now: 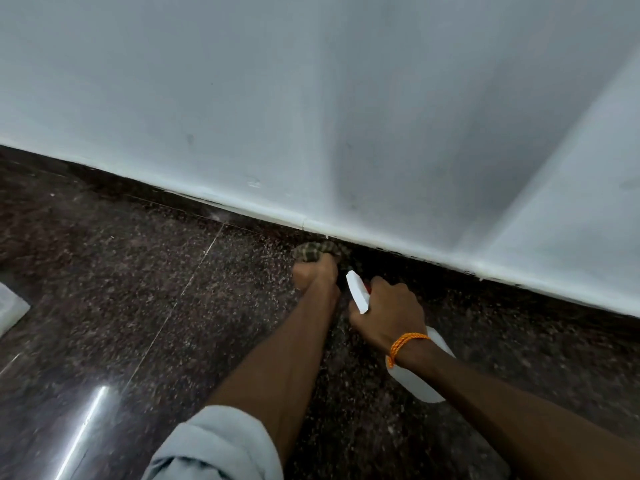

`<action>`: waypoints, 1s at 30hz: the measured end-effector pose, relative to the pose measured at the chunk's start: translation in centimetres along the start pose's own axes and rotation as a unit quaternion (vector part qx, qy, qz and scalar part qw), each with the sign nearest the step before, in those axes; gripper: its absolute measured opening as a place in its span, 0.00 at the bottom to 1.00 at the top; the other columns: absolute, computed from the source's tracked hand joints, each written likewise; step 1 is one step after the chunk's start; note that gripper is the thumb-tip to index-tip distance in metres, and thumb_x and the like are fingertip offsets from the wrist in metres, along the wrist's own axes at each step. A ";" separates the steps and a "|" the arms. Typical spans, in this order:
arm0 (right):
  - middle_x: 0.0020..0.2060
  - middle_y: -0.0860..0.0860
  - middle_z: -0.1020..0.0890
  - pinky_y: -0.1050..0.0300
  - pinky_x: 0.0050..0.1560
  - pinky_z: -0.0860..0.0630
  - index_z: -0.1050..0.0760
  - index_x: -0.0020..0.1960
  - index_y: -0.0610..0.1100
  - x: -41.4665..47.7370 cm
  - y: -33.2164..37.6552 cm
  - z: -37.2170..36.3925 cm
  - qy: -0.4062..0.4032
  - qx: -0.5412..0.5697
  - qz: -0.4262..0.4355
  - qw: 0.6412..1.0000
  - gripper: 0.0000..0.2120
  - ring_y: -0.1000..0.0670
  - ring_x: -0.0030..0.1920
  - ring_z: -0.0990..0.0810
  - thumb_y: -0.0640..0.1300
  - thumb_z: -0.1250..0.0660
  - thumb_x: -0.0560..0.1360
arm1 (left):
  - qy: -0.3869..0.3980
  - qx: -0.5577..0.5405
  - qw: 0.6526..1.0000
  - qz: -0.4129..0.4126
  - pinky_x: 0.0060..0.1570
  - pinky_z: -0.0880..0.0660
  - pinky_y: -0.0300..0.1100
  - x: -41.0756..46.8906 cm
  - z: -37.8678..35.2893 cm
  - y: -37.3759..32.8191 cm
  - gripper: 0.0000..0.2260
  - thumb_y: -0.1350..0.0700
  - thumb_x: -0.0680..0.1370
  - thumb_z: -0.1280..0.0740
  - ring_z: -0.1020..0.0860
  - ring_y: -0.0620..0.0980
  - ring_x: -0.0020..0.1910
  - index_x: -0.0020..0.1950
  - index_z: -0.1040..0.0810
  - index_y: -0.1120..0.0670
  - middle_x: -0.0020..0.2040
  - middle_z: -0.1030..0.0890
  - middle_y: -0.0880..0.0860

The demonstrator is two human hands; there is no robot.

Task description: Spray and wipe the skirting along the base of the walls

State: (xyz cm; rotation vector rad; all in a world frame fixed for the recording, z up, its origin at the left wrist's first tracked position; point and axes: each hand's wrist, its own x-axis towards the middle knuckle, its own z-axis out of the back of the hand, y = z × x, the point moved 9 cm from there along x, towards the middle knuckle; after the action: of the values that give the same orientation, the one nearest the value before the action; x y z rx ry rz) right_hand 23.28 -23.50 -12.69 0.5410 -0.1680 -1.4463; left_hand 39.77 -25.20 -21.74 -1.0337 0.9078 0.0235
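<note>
Left sleeve (221, 445): I saw pale grey-blue cloth, rolled up the forearm.
Right wrist band (405, 344): I saw braided orange thread.

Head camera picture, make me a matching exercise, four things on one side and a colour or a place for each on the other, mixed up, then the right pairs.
Things:
1. cloth
2. spray bottle
3. wrist cord
4. wall

Descriptions:
A. orange, tied round the right arm
B. pale, painted, above the dark skirting
C. checked, bunched in the left hand, against the skirting
D. white, gripped by the right hand, nozzle towards the skirting

Pairs: 1-C, 2-D, 3-A, 4-B
</note>
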 end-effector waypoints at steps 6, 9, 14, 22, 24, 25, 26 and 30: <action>0.40 0.47 0.24 0.55 0.38 0.31 0.31 0.47 0.45 0.1 0.5 0.3 -0.003 0.010 0.011 1.000 0.16 0.42 0.44 0.20 0.57 0.33 0.73 | -0.015 -0.066 0.997 0.043 0.50 0.18 0.49 1.7 1.4 -1.5 0.05 0.61 0.76 0.32 0.19 0.55 0.48 0.50 0.24 0.60 0.56 0.19 0.57; 0.41 0.46 0.22 0.56 0.39 0.32 0.27 0.49 0.43 0.0 0.9 -0.2 -0.001 0.022 0.019 1.000 0.17 0.43 0.42 0.22 0.56 0.32 0.72 | -0.048 -0.049 0.997 0.020 0.57 0.21 0.49 4.5 3.6 -4.3 0.17 0.59 0.78 0.33 0.20 0.56 0.58 0.65 0.26 0.61 0.62 0.21 0.56; 0.36 0.48 0.23 0.56 0.36 0.31 0.29 0.44 0.45 0.5 1.6 -0.7 -0.004 0.039 0.021 0.999 0.13 0.45 0.37 0.24 0.55 0.34 0.74 | -0.036 -0.037 0.999 -0.012 0.47 0.17 0.50 2.2 1.8 -2.2 0.07 0.64 0.70 0.30 0.17 0.54 0.44 0.47 0.19 0.57 0.49 0.15 0.57; 0.37 0.45 0.23 0.55 0.36 0.33 0.31 0.43 0.43 3.4 5.9 -1.2 0.015 -0.012 0.089 0.996 0.16 0.42 0.37 0.25 0.56 0.34 0.73 | -0.071 -0.224 0.972 0.012 0.42 0.17 0.55 5.6 9.4 -3.6 0.14 0.68 0.66 0.23 0.16 0.56 0.40 0.41 0.24 0.53 0.43 0.16 0.58; 0.37 0.45 0.23 0.55 0.36 0.34 0.30 0.43 0.42 4.2 7.2 -1.7 0.019 -0.019 0.100 0.995 0.16 0.43 0.37 0.26 0.56 0.34 0.73 | -0.131 -0.223 0.966 0.014 0.41 0.17 0.54 7.8 14.0 -3.0 0.15 0.65 0.64 0.21 0.16 0.55 0.41 0.41 0.22 0.52 0.44 0.15 0.56; 0.38 0.45 0.22 0.55 0.36 0.33 0.29 0.43 0.42 4.6 7.9 -2.1 0.024 -0.028 0.110 0.993 0.17 0.42 0.38 0.24 0.56 0.34 0.73 | -0.152 -0.222 0.963 0.023 0.42 0.17 0.53 8.7 15.9 -2.3 0.15 0.64 0.63 0.21 0.16 0.55 0.41 0.42 0.23 0.52 0.45 0.15 0.56; 0.39 0.44 0.21 0.55 0.37 0.32 0.28 0.44 0.41 4.8 8.5 -2.6 0.028 -0.040 0.122 0.991 0.17 0.41 0.40 0.22 0.56 0.34 0.73 | -0.166 -0.224 0.960 0.027 0.42 0.17 0.52 9.3 17.6 -1.9 0.16 0.63 0.63 0.21 0.16 0.55 0.41 0.43 0.23 0.52 0.46 0.15 0.56; 0.40 0.43 0.20 0.54 0.38 0.31 0.28 0.44 0.42 5.2 10.0 -3.5 0.034 -0.046 0.146 0.988 0.21 0.39 0.43 0.19 0.60 0.41 0.78 | -0.212 -0.223 0.951 0.029 0.46 0.17 0.52 8.9 19.6 -1.8 0.20 0.62 0.64 0.21 0.17 0.54 0.44 0.54 0.19 0.56 0.47 0.16 0.55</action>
State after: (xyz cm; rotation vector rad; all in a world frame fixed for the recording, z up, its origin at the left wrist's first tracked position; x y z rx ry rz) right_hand 34.45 -27.43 -12.34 0.4692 -0.1205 -1.1430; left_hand 58.81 -14.92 -22.51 -1.3526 0.5434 0.5025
